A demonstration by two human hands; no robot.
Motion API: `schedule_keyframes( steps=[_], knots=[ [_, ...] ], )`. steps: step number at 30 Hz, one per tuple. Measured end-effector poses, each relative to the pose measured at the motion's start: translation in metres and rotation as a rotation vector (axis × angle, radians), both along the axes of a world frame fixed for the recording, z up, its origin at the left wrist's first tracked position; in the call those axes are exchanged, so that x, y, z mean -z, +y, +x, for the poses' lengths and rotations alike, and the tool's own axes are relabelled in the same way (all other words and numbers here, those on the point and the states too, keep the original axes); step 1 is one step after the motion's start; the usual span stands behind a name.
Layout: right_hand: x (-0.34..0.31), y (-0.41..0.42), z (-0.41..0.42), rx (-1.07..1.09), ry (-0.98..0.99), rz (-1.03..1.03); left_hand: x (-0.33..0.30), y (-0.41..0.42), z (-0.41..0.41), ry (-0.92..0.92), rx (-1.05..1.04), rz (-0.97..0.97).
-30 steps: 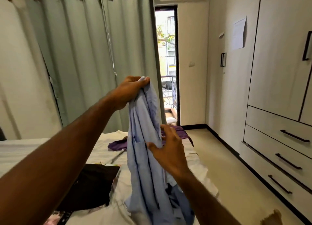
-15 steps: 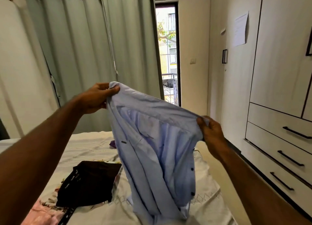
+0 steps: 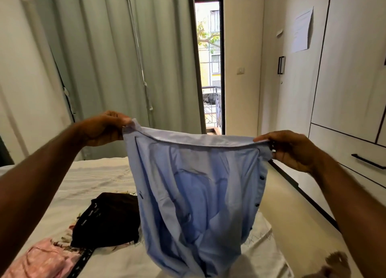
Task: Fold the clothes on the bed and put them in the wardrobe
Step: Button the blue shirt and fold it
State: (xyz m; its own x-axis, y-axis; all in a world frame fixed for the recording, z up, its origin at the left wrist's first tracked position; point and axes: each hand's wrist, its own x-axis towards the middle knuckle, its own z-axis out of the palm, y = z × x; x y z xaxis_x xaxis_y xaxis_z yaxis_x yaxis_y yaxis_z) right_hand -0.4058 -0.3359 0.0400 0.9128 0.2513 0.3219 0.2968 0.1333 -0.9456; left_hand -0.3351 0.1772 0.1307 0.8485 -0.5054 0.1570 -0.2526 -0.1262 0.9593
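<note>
Head view puts me over the bed [image 3: 87, 179], its white embroidered cover carrying a pink garment [image 3: 39, 259] nearest me and a black garment [image 3: 108, 219] just beyond. Above the cover I see the light blue shirt [image 3: 196, 194] stretched wide in the air, left hand [image 3: 102, 129] pinching one top corner, right hand [image 3: 292, 150] pinching the other. Farther back hang grey-green curtains [image 3: 108, 58] beside an open balcony door [image 3: 210, 64]; the white wardrobe [image 3: 353, 69] with drawers lines the right wall
</note>
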Motion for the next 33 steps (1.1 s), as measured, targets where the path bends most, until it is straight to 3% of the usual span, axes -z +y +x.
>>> schedule_keyframes(
  steps=[2, 7, 10, 11, 12, 15, 17, 21, 25, 30, 33],
  knots=[
    [-0.005, 0.003, 0.001, 0.076, -0.017, -0.131, -0.001, 0.000, -0.002, 0.061, 0.001, 0.034],
    [-0.012, 0.018, 0.006, 0.229, -0.052, -0.452, 0.003, -0.005, 0.009, -0.121, -0.155, 0.420],
    [-0.013, 0.033, 0.004, 0.169, -0.036, -0.748, 0.010, -0.018, 0.024, -0.415, -0.307, 0.911],
    [-0.012, 0.041, 0.003, 0.137, -0.062, -0.836, 0.016, -0.027, 0.025, -0.553, -0.358, 0.988],
    [-0.010, 0.050, 0.004, 0.101, -0.104, -0.878, 0.022, -0.038, 0.026, -0.671, -0.422, 0.968],
    [-0.008, 0.080, 0.005, -0.008, -0.236, -0.809, 0.039, -0.082, 0.021, -0.899, -0.554, 0.661],
    [-0.012, 0.095, 0.008, -0.034, -0.333, -0.788, 0.038, -0.114, 0.012, -0.913, -0.460, 0.510],
    [-0.023, 0.112, 0.020, 0.055, -0.491, -0.825, 0.030, -0.164, -0.012, -0.866, -0.108, 0.382],
    [-0.030, 0.122, 0.022, 0.082, -0.457, -0.618, 0.032, -0.192, -0.021, -0.883, -0.149, 0.271],
    [-0.017, 0.130, 0.032, 0.456, -0.489, -0.515, 0.057, -0.203, -0.028, -0.629, -0.597, 0.033],
    [-0.012, 0.135, 0.037, 0.674, -0.462, -0.463, 0.075, -0.207, -0.040, -0.348, -0.493, 0.027]
  ],
)
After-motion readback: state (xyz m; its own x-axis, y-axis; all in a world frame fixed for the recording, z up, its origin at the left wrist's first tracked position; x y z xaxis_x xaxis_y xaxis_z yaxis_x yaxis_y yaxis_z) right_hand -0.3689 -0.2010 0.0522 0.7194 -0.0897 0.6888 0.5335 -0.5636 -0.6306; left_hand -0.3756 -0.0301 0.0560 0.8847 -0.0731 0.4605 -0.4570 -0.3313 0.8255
